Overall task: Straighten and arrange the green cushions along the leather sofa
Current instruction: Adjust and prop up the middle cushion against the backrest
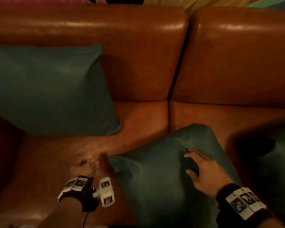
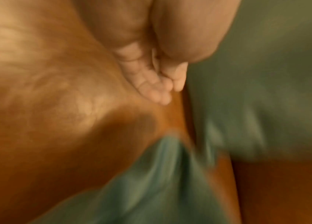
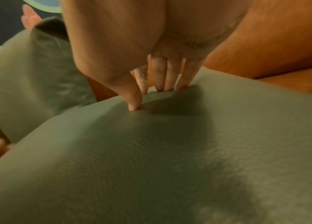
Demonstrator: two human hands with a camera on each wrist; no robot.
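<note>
Three green cushions lie on the brown leather sofa [image 1: 143, 63]. One cushion [image 1: 51, 89] leans on the backrest at the left. A second cushion [image 1: 155, 181] lies on the seat at the front centre. My right hand [image 1: 187, 163] rests on top of it, and in the right wrist view the right hand [image 3: 151, 97] digs thumb and fingertips into the fabric, bunching a ridge between them. My left hand [image 1: 92, 163] is blurred, just left of that cushion's corner. In the left wrist view the left hand [image 2: 170, 94] has straight fingers over the leather seat and holds nothing. The third cushion [image 1: 276, 162] sits dark at the right edge.
A seam [image 1: 169, 119] splits the seat into two sections, and a gap [image 1: 179, 63] splits the backrest. Bare leather seat [image 1: 64, 162] stretches in front of the left cushion. Bright striped fabric [image 1: 204, 1] shows behind the sofa's top edge.
</note>
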